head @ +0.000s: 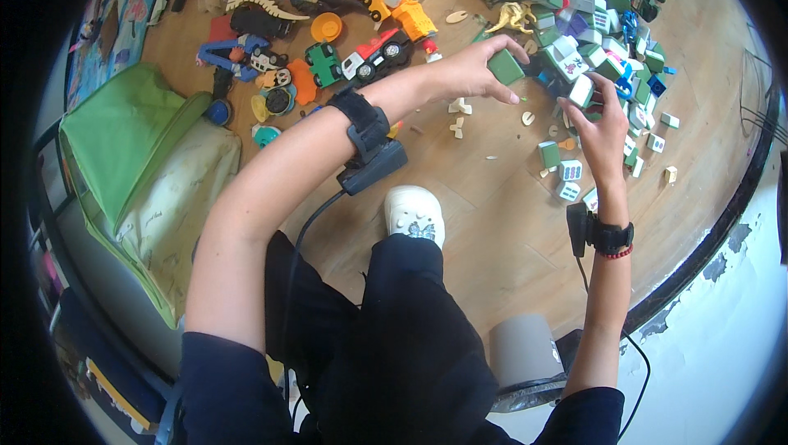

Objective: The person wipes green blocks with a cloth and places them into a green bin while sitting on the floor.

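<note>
My left hand (486, 69) holds a green-backed mahjong tile (506, 67) between thumb and fingers, over the wooden floor. To its right, my right hand (600, 115) grips a white and green mahjong tile (581, 91) with thumb and fingertips, its face not readable. Loose mahjong tiles lie in a heap (569, 63) just beyond both hands. A few more tiles, among them one with round marks (570, 170), lie on the floor below my right hand. A yellow toy figure (512, 18) lies above my left hand.
Toy vehicles, including a red and white truck (377, 56) and a green one (323, 64), lie to the left with other toys. A green fabric bag (129, 143) sits at far left. My white clog (415, 214) is on the floor; a grey bin (524, 346) stands at lower right.
</note>
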`<state>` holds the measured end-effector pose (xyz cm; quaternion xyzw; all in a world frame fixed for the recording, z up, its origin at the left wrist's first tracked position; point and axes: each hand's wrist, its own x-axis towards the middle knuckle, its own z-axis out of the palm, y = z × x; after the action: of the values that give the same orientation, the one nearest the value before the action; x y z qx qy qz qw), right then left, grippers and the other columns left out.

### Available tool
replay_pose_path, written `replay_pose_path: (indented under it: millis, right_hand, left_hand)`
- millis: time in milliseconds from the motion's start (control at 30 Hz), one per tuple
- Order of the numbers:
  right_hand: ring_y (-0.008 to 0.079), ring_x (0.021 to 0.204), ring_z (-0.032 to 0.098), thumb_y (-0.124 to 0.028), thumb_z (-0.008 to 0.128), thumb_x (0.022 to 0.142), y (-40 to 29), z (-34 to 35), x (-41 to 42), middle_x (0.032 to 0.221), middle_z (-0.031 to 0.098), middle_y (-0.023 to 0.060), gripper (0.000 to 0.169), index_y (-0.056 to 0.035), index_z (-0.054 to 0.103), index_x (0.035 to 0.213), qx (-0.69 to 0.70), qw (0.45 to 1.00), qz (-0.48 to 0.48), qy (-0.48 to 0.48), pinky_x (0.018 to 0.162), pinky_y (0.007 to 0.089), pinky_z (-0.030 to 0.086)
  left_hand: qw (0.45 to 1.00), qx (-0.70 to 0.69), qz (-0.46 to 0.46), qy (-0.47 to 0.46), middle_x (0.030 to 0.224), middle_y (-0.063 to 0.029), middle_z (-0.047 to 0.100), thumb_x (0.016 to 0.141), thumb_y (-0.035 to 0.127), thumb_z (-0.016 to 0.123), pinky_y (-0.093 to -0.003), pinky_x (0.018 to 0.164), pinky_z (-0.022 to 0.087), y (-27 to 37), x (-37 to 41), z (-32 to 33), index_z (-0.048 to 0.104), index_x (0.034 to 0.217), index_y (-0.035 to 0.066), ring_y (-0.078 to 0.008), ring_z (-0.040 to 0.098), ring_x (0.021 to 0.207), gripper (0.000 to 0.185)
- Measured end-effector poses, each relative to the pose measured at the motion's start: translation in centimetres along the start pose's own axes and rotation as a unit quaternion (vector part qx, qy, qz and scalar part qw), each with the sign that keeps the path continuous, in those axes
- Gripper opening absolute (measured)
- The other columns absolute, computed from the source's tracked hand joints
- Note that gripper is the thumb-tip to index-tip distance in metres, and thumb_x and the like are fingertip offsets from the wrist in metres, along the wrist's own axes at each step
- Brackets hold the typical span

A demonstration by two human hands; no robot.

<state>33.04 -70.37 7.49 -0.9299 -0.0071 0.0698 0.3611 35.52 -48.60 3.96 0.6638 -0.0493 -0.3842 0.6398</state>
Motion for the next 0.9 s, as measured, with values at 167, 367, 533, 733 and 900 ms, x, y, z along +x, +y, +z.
replay_pose_path:
  millis: [167, 367, 533, 733, 900]
  right_hand:
    - [0.0193, 0.075, 0.057, -0.013, 0.07, 0.064, -1.0, 1.1, 0.0, 0.099, 0.057, 0.0094, 0.045, -0.0048, 0.051, 0.104, 0.035, 0.999, 0.003, -0.031, 0.067, 0.0274, 0.045]
    - [0.0192, 0.08, 0.052, -0.009, 0.068, 0.063, -2.9, 1.6, -0.4, 0.099, 0.052, 0.0083, 0.043, -0.0052, 0.051, 0.102, 0.035, 0.998, -0.022, -0.049, 0.064, 0.0269, 0.044]
    - [0.0229, 0.082, 0.051, -0.01, 0.068, 0.062, -4.1, 2.0, -0.9, 0.095, 0.049, 0.009, 0.042, -0.0064, 0.051, 0.101, 0.028, 0.997, -0.066, -0.042, 0.067, 0.0297, 0.042]
    - [0.0259, 0.082, 0.051, -0.015, 0.069, 0.061, -6.9, 2.5, -1.1, 0.093, 0.048, 0.0105, 0.042, -0.0059, 0.052, 0.099, 0.019, 0.994, -0.106, -0.021, 0.068, 0.0322, 0.042]
    - [0.026, 0.079, 0.052, -0.02, 0.07, 0.063, -8.2, 3.5, -0.1, 0.091, 0.05, 0.0125, 0.042, -0.0048, 0.051, 0.098, 0.007, 0.994, -0.106, -0.037, 0.067, 0.0326, 0.042]
  left_hand:
    - [0.998, 0.051, 0.024, 0.004, 0.083, -0.0018, 0.052, 0.067, 0.01, 0.069, -0.0248, 0.059, 0.044, 0.7, -1.7, -1.5, 0.043, 0.111, 0.015, -0.0101, 0.052, 0.073, 0.051]
    - [0.991, 0.125, 0.047, 0.005, 0.09, -0.0043, 0.052, 0.068, 0.005, 0.066, -0.026, 0.066, 0.045, 1.3, -3.4, -2.3, 0.043, 0.11, 0.012, -0.0129, 0.054, 0.08, 0.049]
    - [0.976, 0.193, 0.097, -0.029, 0.09, -0.0078, 0.054, 0.07, 0.005, 0.064, -0.028, 0.07, 0.044, 2.5, -4.7, -2.9, 0.042, 0.11, 0.009, -0.0162, 0.056, 0.081, 0.046]
    - [0.929, 0.366, 0.044, -0.028, 0.084, -0.0101, 0.054, 0.069, 0.018, 0.066, -0.0297, 0.066, 0.044, 9.0, -10.4, -6.4, 0.043, 0.108, 0.007, -0.0185, 0.054, 0.076, 0.047]
    - [0.896, 0.433, 0.076, 0.063, 0.094, -0.0068, 0.049, 0.066, 0.01, 0.061, -0.0308, 0.069, 0.043, 13.0, -18.8, -11.9, 0.042, 0.108, 0.007, -0.0179, 0.051, 0.08, 0.046]
